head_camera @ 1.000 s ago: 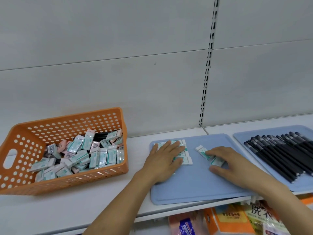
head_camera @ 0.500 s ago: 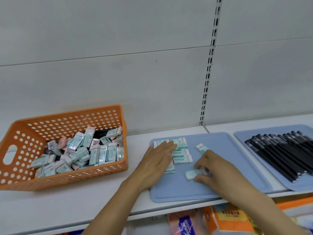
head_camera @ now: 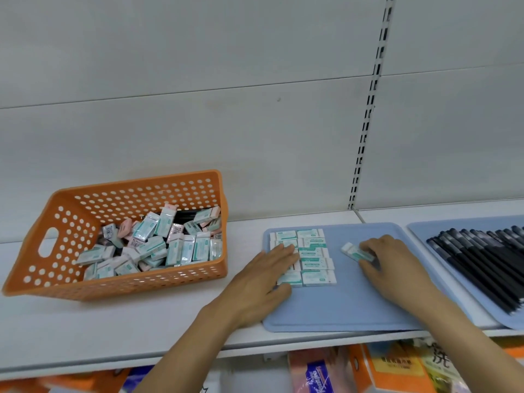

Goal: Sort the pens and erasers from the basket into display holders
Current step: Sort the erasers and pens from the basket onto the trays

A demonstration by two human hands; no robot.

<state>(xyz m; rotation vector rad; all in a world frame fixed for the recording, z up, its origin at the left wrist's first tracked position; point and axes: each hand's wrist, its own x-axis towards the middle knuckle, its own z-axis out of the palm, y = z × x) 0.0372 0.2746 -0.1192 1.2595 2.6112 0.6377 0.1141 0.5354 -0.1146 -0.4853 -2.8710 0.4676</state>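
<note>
Two hands work over the near blue tray (head_camera: 340, 313), which serves as the landmark here. Nearest, the left hand (head_camera: 263, 282) lies flat with straight fingers on the left column of the block of erasers (head_camera: 312, 256) packed into the tray's far-left corner, steadying it and gripping nothing. The right hand (head_camera: 397, 268) sits toward the tray's right side, its fingers curled over one end of a loose eraser (head_camera: 353, 251), which lies just right of the block and apart from it. That eraser's long axis runs slantwise, its free end pointing toward the tray's far-left, whereas the packed ones lie crosswise in neat rows. The right hand is plainly the nearer, so the coming move likely turns on swinging the piece square and sliding it left against the block's right edge. The tray's middle and near part give bare room for that slide; its low rim is the only edge close by. Left of the tray, the orange basket (head_camera: 85, 285) holds a heap of erasers. Right of it, a second tray (head_camera: 425, 231) carries rows of black pens (head_camera: 482, 265).
</note>
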